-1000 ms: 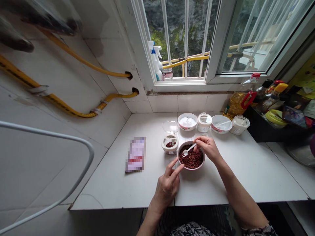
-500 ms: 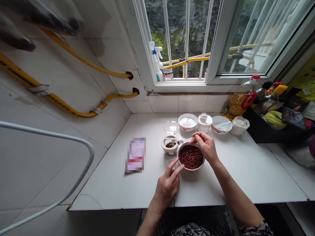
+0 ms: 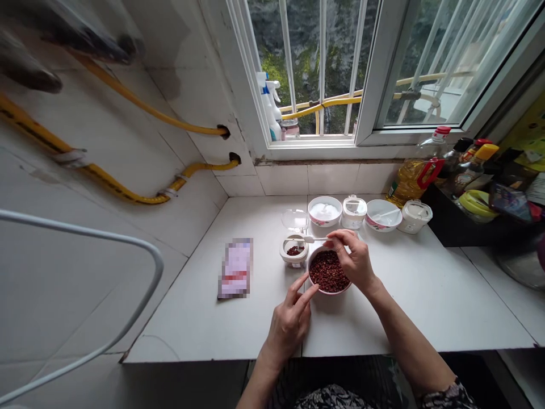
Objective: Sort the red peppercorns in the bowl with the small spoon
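Note:
In the head view, a bowl full of small dark-red grains, which look like peppercorns, stands near the middle of the counter. My left hand rests at its lower left, two fingers stretched apart with their tips against the rim. Above the bowl's back edge, my right hand pinches the handle of a small white spoon. The spoon points left, level, over an open seasoning jar with some of the same grains inside. What the spoon's head carries is too small to tell. The jar's clear lid is flipped back.
Behind stand a bowl of white powder, a lidded jar, a bowl with a white spoon and another jar. An oil bottle and a black box of bottles are at right. A blurred purple packet lies left.
My right hand has moved slightly left, and the spoon has shifted left and up, from beside the jar to over its opening. My left hand stays at the bowl.

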### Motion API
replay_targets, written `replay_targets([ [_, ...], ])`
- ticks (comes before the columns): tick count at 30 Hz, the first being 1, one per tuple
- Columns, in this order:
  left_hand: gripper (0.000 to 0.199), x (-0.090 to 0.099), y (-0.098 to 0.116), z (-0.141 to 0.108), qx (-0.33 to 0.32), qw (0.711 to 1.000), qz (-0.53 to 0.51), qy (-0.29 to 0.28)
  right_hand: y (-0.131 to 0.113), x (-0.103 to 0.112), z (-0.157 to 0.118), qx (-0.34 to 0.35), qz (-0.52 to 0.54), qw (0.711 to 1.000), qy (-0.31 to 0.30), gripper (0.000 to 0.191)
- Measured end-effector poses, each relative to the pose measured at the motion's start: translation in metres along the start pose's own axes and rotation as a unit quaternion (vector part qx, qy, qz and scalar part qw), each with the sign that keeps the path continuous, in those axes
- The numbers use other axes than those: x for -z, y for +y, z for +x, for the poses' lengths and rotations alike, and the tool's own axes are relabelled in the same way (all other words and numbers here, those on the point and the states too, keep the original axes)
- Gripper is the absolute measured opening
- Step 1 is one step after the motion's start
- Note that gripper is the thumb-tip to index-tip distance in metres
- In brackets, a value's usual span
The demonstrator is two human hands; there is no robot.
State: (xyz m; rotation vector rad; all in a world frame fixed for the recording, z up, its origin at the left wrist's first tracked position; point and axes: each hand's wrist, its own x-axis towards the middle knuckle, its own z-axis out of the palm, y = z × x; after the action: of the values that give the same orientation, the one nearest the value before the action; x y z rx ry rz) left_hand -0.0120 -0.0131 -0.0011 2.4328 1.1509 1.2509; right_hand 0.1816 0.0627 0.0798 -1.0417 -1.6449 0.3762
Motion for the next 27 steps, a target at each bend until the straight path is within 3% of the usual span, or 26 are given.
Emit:
replay_targets([
  [3,0.048,-0.001,-0.001,0.0,-0.002,1.0,-0.001,0.002,0.006,0.014,0.0,-0.104,0.063,0.992,-0.033,0.014],
  [7,0.048,0.0,0.0,0.0,0.001,1.0,0.001,0.0,0.011,0.024,-0.001,-0.164,0.096,0.975,-0.114,0.014],
  [11,0.048,0.0,0.001,0.0,-0.003,1.0,0.004,0.003,0.009,0.023,-0.001,-0.176,0.096,0.968,-0.152,0.016],
  [20,0.05,0.0,0.001,0.0,-0.005,1.0,-0.014,0.004,0.008,0.008,-0.005,-0.13,0.028,0.977,-0.169,0.019],
  [27,0.051,0.001,0.001,-0.001,0.005,1.0,-0.006,-0.001,0.008,0.01,-0.004,-0.249,0.115,0.949,-0.156,0.016],
])
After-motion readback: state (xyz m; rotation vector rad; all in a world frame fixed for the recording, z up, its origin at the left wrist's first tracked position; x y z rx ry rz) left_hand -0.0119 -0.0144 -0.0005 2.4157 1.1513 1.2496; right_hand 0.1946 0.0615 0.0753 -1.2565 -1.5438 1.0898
